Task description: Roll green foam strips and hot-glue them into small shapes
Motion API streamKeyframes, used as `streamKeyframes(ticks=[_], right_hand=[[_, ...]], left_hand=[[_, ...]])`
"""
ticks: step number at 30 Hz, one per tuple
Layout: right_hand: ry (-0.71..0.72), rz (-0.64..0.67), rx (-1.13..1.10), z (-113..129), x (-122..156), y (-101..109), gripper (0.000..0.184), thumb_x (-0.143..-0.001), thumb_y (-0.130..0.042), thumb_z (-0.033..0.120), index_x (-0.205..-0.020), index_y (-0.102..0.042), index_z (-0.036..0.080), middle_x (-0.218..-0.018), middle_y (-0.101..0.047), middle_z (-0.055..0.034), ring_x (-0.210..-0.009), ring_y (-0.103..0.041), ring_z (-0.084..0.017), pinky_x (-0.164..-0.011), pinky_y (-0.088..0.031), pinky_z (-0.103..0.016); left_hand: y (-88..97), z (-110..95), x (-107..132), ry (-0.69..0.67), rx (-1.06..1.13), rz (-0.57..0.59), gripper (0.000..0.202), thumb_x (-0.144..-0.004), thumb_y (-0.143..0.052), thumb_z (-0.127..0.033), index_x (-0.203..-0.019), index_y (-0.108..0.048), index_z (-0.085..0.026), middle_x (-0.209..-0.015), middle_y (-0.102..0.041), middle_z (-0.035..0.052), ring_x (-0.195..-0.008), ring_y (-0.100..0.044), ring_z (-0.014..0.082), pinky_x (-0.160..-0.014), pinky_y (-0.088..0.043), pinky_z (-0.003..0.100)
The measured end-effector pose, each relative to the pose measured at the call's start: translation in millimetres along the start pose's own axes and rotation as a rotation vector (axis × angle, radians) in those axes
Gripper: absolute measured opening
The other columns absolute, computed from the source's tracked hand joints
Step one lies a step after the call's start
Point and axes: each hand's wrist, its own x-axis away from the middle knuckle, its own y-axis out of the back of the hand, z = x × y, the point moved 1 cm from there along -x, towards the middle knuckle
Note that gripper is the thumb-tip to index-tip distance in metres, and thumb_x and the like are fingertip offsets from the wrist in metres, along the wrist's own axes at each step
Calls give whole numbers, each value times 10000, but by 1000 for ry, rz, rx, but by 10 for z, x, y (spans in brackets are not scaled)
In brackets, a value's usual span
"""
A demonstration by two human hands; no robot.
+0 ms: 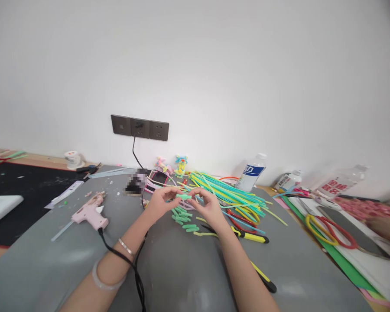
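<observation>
Between my fingertips is a short green piece of fuzzy craft stem (183, 197), pinched at its left end by my left hand (160, 201) and at its right end by my right hand (209, 206). Several cut green pieces (182, 216) lie on the grey table just below my hands. A large bundle of long yellow, green and turquoise craft stems (230, 190) spreads out behind and to the right. Pliers with yellow and black handles (255, 237) lie beside my right forearm, which partly hides them.
A pink glue gun (91, 213) with a black cable lies at left. Bottles (251, 172) stand or lean along the wall. Two small colourful figures (181, 165) sit at the back. Scissors with red and yellow handles (328, 229) and another person's hand (388, 229) are at right.
</observation>
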Motion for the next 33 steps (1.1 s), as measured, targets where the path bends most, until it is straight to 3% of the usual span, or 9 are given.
streamKeyframes(ticks=[6, 13, 25, 33], right_hand=[[14, 12, 24, 42, 3, -18, 94, -836, -638, 269, -910, -651, 212, -815, -641, -29, -788, -606, -198, -788, -483, -338], [13, -24, 44, 40, 7, -32, 34, -811, -609, 215, -845, -613, 208, -778, -624, -18, -755, -600, -186, -754, -477, -322], [-13, -50, -56, -16, -12, -35, 42, -812, -623, 254, -834, -613, 219, -785, -601, -11, -745, -570, -178, -729, -466, -313], [-61, -31, -188, -76, -18, -47, 100, -826, -646, 304, -835, -600, 216, -821, -588, -22, -779, -554, -181, -737, -452, -313]], left_hand=[[13, 4, -8, 21, -16, -48, 194, -727, -693, -259, -873, -690, -131, -855, -719, 72, -756, -652, 159, -700, -527, 258], [12, 4, 5, 5, -21, -17, 171, -743, -675, -237, -876, -694, -131, -862, -719, 67, -746, -649, 149, -697, -522, 252], [-11, -36, 6, 13, 42, -31, 195, -785, -673, -278, -927, -639, -150, -917, -680, 71, -838, -648, 164, -784, -526, 283], [-2, -76, 17, 18, -32, -28, 207, -794, -661, -309, -928, -634, -154, -886, -629, 47, -758, -600, 138, -683, -499, 240]])
